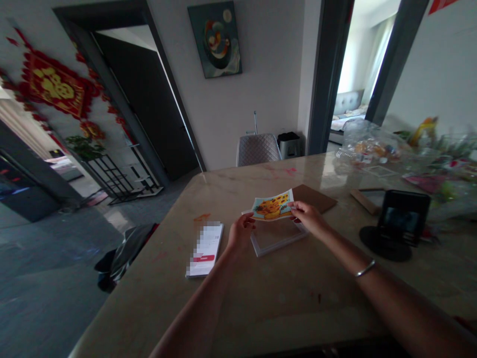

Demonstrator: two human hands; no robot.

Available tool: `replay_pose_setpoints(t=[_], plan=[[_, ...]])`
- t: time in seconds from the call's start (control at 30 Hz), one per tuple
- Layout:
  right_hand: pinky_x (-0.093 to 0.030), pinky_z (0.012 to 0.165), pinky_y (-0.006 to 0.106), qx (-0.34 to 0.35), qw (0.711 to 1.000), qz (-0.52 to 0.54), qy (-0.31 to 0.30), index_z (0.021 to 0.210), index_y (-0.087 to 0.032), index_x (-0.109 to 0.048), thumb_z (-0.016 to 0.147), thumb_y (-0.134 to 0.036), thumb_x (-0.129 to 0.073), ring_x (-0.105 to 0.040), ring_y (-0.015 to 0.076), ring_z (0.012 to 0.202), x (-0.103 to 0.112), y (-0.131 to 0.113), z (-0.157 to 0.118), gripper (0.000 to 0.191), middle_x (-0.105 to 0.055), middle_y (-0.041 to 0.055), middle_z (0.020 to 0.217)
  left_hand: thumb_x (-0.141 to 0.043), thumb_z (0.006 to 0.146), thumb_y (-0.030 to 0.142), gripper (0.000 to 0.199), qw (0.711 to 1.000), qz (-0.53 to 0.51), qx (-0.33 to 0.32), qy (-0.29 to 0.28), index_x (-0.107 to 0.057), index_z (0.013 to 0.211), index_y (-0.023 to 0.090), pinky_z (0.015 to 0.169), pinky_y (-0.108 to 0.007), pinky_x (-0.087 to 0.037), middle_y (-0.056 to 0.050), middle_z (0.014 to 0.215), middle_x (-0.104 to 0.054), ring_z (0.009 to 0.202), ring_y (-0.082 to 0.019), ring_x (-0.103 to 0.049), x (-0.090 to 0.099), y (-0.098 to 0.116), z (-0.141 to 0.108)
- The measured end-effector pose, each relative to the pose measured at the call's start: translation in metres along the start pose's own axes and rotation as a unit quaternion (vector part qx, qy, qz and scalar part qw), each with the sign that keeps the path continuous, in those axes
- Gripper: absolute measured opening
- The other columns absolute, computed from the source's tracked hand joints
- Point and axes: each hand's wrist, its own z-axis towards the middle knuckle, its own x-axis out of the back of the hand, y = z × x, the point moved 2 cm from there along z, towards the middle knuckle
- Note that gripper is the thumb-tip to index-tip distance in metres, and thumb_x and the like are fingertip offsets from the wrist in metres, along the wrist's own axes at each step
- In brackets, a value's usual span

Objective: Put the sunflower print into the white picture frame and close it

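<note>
And here's the yellow picture, raised over the pale frame on the table! The right hand pinches its right edge between thumb and fingers; the left hand curls at the near-left corner, though I can't tell whether those fingers pinch. Having the 2 at opposite sides probably keeps it flat, its face uncovered. The brown board lies just beyond, seemingly parked aside.
</note>
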Motion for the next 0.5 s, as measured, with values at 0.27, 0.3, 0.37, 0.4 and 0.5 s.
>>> replay_pose_setpoints(t=[0.27, 0.3, 0.37, 0.4, 0.5], plan=[[-0.041, 0.043, 0.016, -0.106, 0.994, -0.005, -0.040, 0.078, -0.017, -0.062, 0.067, -0.010, -0.044, -0.051, 0.0067, 0.045, 0.007, 0.000, 0.000, 0.022, -0.060, -0.0022, 0.060, -0.065, 0.064, 0.014, 0.009, 0.980, 0.155, -0.120, 0.025, -0.068, 0.067, 0.022, 0.076, -0.027, -0.039, -0.002, 0.070, -0.058, 0.068, -0.015, -0.051, 0.009, 0.027, -0.011], [-0.040, 0.043, 0.016, -0.101, 0.993, -0.029, -0.051, 0.078, -0.017, -0.062, 0.069, -0.012, -0.044, -0.051, 0.0069, 0.045, 0.007, 0.002, 0.001, 0.021, -0.059, -0.0023, 0.059, -0.065, 0.064, 0.015, 0.008, 0.977, 0.166, -0.129, 0.021, -0.067, 0.065, 0.022, 0.078, -0.028, -0.039, -0.002, 0.069, -0.057, 0.070, -0.016, -0.052, 0.010, 0.031, -0.013], [-0.037, 0.041, 0.017, -0.085, 0.989, -0.097, -0.071, 0.078, -0.017, -0.061, 0.072, -0.019, -0.045, -0.050, 0.0077, 0.045, 0.007, 0.008, 0.004, 0.017, -0.058, -0.0020, 0.057, -0.063, 0.066, 0.015, 0.008, 0.961, 0.226, -0.155, 0.019, -0.067, 0.066, 0.022, 0.081, -0.030, -0.039, -0.002, 0.072, -0.056, 0.076, -0.018, -0.052, 0.011, 0.038, -0.016], [-0.035, 0.041, 0.017, -0.075, 0.984, -0.140, -0.078, 0.076, -0.016, -0.061, 0.074, -0.023, -0.045, -0.050, 0.0082, 0.045, 0.007, 0.011, 0.006, 0.017, -0.057, -0.0016, 0.056, -0.062, 0.067, 0.016, 0.008, 0.947, 0.270, -0.172, 0.018, -0.067, 0.068, 0.022, 0.082, -0.032, -0.039, -0.002, 0.075, -0.056, 0.079, -0.018, -0.052, 0.011, 0.041, -0.018], [-0.034, 0.043, 0.019, -0.044, 0.959, -0.267, -0.083, 0.073, -0.015, -0.061, 0.077, -0.031, -0.043, -0.052, 0.0102, 0.048, 0.008, 0.015, 0.009, 0.024, -0.059, 0.0011, 0.057, -0.060, 0.069, 0.017, 0.007, 0.903, 0.371, -0.217, 0.000, -0.066, 0.071, 0.021, 0.081, -0.032, -0.040, -0.003, 0.085, -0.056, 0.084, -0.018, -0.052, 0.010, 0.048, -0.023]])
